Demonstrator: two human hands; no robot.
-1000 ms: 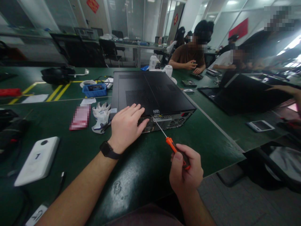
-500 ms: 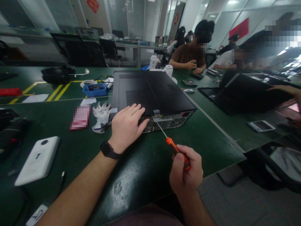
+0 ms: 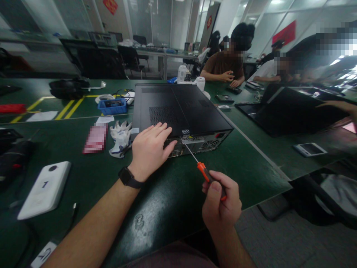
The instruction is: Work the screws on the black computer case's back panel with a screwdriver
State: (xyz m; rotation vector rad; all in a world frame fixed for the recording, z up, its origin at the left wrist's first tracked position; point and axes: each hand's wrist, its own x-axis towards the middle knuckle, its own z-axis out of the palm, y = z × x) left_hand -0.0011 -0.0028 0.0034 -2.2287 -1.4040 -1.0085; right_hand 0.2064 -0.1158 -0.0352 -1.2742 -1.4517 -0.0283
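Observation:
A black computer case (image 3: 167, 98) lies flat on the green table, its rear panel with the fan grille (image 3: 211, 144) facing me. My left hand (image 3: 152, 145) rests on the case's near top edge, fingers stretched over the cover and thumb down by the rear panel. In my right hand (image 3: 221, 199) is an orange and black screwdriver (image 3: 205, 172), gripped by its handle. Its thin shaft slants up and left, and the tip meets the rear panel near the top edge. What the tip touches is too small to make out.
Left of the case lie a work glove (image 3: 121, 139), a pink packet (image 3: 95, 138) and a blue bin (image 3: 112, 106). A white power bank (image 3: 46, 190) is nearer me. Rightward are a phone (image 3: 310, 149) and a black panel (image 3: 279, 115). A co-worker (image 3: 225, 67) sits across the table.
The screwdriver handle has turned slightly in my right hand, and the fingers have shifted a little. My left hand and the case have stayed in place.

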